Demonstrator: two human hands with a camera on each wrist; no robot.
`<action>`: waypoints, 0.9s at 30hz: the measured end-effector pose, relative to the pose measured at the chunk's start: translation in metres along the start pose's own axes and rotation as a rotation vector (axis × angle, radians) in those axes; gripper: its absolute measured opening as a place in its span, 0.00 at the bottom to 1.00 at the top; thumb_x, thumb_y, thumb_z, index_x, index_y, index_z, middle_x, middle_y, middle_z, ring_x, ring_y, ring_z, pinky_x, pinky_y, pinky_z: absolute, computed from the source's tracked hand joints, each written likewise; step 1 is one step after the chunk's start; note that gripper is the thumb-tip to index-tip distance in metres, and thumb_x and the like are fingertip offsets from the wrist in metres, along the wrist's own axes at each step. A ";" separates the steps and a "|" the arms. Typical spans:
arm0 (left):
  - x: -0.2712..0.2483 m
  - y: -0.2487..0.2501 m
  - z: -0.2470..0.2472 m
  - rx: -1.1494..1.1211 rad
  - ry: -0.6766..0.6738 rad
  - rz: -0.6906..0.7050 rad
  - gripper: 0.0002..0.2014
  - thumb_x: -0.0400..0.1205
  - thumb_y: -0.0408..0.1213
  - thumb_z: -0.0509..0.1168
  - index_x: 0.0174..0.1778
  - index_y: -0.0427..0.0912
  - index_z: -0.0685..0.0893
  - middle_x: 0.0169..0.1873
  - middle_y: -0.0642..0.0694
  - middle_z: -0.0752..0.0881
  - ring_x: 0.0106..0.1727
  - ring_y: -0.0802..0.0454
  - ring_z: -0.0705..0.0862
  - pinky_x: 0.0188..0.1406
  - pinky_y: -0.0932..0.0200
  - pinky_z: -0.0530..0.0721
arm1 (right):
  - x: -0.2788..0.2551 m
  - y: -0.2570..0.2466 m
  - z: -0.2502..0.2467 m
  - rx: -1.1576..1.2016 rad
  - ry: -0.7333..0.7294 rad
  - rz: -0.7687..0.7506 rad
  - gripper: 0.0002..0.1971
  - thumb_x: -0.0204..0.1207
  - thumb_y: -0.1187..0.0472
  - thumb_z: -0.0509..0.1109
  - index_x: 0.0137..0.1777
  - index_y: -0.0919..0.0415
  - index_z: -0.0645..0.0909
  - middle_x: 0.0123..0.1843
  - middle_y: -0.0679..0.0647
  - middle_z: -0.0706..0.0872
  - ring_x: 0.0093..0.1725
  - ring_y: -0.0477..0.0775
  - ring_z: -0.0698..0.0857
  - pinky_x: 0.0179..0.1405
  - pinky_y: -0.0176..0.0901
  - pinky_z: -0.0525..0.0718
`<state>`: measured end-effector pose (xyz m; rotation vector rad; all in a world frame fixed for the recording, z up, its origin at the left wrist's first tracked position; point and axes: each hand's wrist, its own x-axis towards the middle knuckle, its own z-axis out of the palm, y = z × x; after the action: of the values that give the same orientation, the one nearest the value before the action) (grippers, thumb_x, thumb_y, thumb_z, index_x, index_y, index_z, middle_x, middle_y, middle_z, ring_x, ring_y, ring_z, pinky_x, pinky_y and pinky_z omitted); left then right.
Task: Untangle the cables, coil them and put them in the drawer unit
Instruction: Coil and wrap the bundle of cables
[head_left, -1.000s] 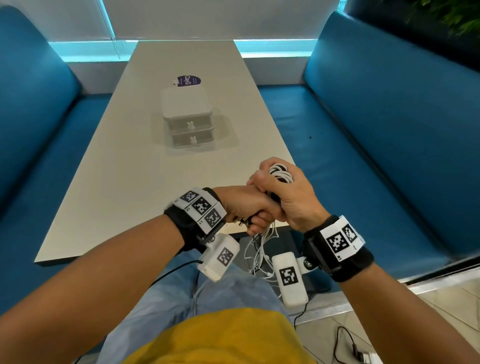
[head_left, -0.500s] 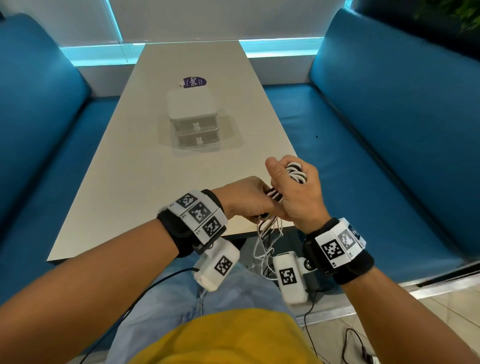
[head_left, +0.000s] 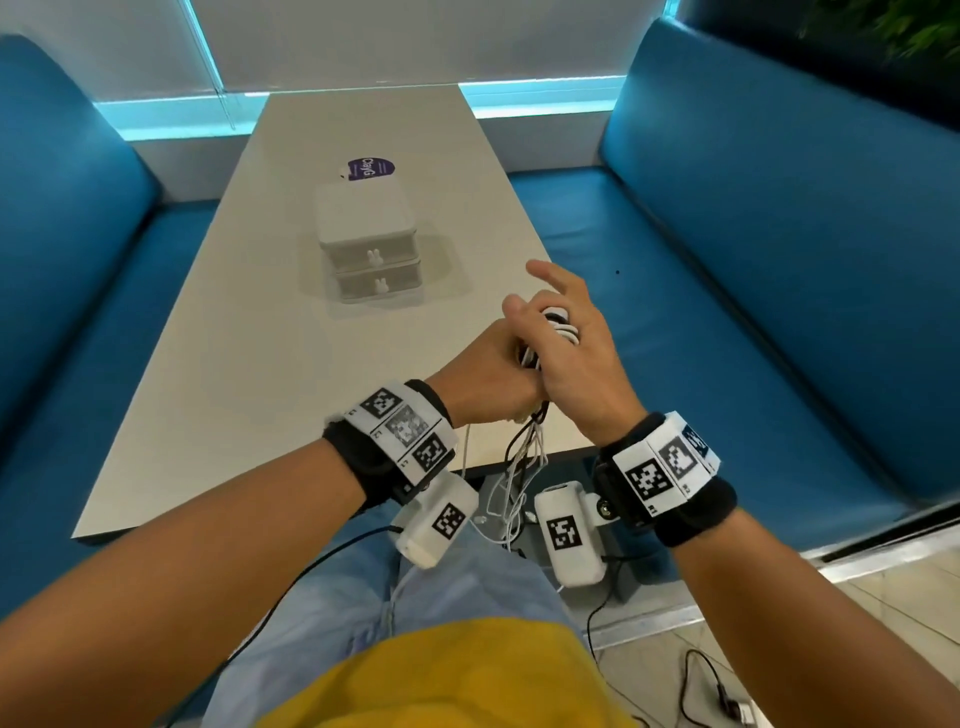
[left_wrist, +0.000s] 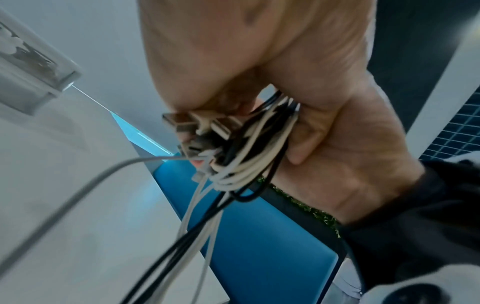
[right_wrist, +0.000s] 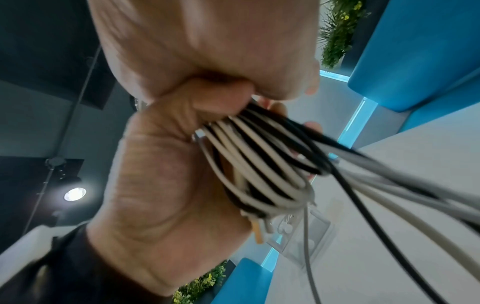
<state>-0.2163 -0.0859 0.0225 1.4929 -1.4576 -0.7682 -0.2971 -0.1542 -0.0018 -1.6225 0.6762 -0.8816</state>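
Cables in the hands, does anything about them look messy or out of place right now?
Yes. The cables are only partly coiled: loose black and white strands dangle from the left hand and right hand below the table edge. Both drawers of the drawer unit are closed.

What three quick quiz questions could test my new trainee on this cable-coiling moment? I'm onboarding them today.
1. True or false: both drawers of the drawer unit are shut.
2. Which hand grips the plugs of the cables?
3. The loose cable ends hang: A) on the table; B) below its near edge; C) in a drawer.

Key: 1 true. 2 the left hand; the right hand holds the coiled loops. 3 B.
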 end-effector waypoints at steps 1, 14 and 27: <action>0.001 0.000 0.002 0.005 0.003 0.021 0.15 0.77 0.18 0.60 0.49 0.45 0.74 0.37 0.40 0.81 0.32 0.58 0.81 0.26 0.53 0.83 | 0.001 -0.001 0.000 -0.029 -0.016 0.001 0.29 0.65 0.33 0.69 0.57 0.53 0.79 0.72 0.38 0.73 0.70 0.39 0.76 0.62 0.36 0.75; 0.006 0.006 -0.007 -0.071 -0.058 -0.211 0.06 0.71 0.27 0.62 0.32 0.42 0.75 0.26 0.46 0.77 0.29 0.52 0.78 0.35 0.52 0.83 | 0.003 -0.040 -0.017 0.067 -0.343 0.031 0.23 0.71 0.34 0.69 0.37 0.55 0.85 0.52 0.56 0.90 0.54 0.59 0.88 0.45 0.58 0.86; 0.009 0.016 -0.005 -0.114 -0.088 -0.266 0.15 0.72 0.16 0.65 0.27 0.40 0.76 0.20 0.50 0.76 0.23 0.55 0.77 0.22 0.64 0.79 | 0.011 -0.044 -0.007 0.159 -0.097 -0.018 0.34 0.88 0.50 0.52 0.20 0.64 0.73 0.22 0.53 0.83 0.47 0.53 0.91 0.55 0.41 0.81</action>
<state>-0.2181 -0.0925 0.0404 1.6008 -1.2695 -1.0715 -0.2979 -0.1566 0.0444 -1.5202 0.5122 -0.8425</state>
